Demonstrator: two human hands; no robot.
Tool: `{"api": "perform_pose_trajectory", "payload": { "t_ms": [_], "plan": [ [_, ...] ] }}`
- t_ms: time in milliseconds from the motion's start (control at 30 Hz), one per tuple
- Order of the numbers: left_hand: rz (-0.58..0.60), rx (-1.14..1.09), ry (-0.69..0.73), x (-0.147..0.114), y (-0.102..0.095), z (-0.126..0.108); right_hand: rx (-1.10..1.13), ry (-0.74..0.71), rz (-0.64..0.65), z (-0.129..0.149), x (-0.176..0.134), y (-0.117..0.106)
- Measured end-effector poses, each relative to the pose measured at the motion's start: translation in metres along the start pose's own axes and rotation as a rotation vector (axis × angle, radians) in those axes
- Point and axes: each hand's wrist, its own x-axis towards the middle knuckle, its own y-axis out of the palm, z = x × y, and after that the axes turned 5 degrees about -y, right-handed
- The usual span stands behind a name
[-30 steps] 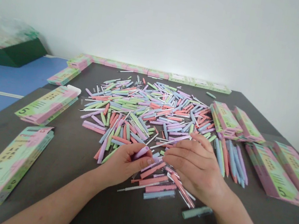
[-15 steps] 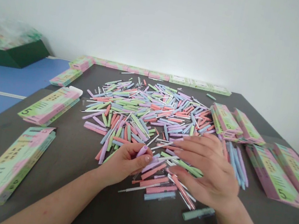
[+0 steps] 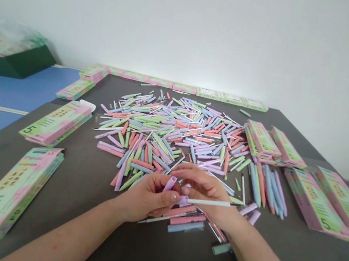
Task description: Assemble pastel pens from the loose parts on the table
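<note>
"Barrel (image 3: 170, 184) of purple colour is where, please?"

"It is in your left hand (image 3: 153, 196), near the closer side of the pile of pen parts (image 3: 162, 121). Your grip there is clamped on it with thumb and fingers, and its open end points up."

"And your right hand (image 3: 206, 190)?"

"It is just beside the left one, fingers bent. A white refill (image 3: 210, 203) crosses in front of it, but I cannot tell whether this grip is closed on something."

"What is around your hands?"

"Closer to you lie coral tubes (image 3: 187, 219) and a blue tube (image 3: 186, 227). On your right, several pens (image 3: 274, 191) lie side by side, then printed boxes (image 3: 322, 199). On your left, the dark surface (image 3: 126, 252) carries a long box (image 3: 7, 195). Along the far edge is a row of boxes (image 3: 159, 81)."
</note>
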Motion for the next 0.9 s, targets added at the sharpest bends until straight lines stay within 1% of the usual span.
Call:
{"api": "perform_pose_trajectory", "payload": {
  "t_ms": [100, 167, 233, 333, 433, 500, 533, 633, 733, 800, 900],
  "plan": [
    [0.033, 0.031, -0.060, 0.000, 0.000, 0.000, 0.064, 0.024, 0.041, 0.001, 0.001, 0.007],
    [0.047, 0.034, -0.077, 0.000, 0.001, 0.000, 0.093, 0.028, 0.032, 0.000, 0.002, 0.009],
    [0.052, 0.036, -0.085, 0.000, 0.001, 0.000, 0.110, 0.021, -0.004, -0.001, 0.002, 0.011],
    [0.065, 0.020, -0.102, -0.001, 0.001, 0.000, 0.150, 0.051, -0.118, 0.000, 0.002, 0.012],
    [0.032, -0.047, -0.079, -0.001, -0.002, -0.001, 0.338, 0.073, -0.284, 0.005, 0.001, 0.010],
    [0.022, -0.064, -0.036, -0.001, -0.006, -0.004, 0.457, 0.077, -0.354, 0.010, 0.001, 0.006],
    [0.016, -0.063, -0.020, -0.002, -0.008, -0.005, 0.479, 0.084, -0.368, 0.012, 0.001, 0.004],
    [-0.080, -0.067, 0.018, -0.004, -0.015, -0.014, 0.445, 0.090, -0.382, 0.016, 0.000, -0.003],
    [-0.167, -0.055, 0.044, -0.005, -0.019, -0.022, 0.379, 0.044, -0.426, 0.020, 0.000, -0.010],
    [-0.192, -0.045, 0.058, -0.006, -0.019, -0.026, 0.319, -0.014, -0.476, 0.025, 0.000, -0.015],
    [-0.198, -0.032, 0.077, -0.006, -0.019, -0.028, 0.235, -0.103, -0.528, 0.033, -0.003, -0.022]
  ]
}}
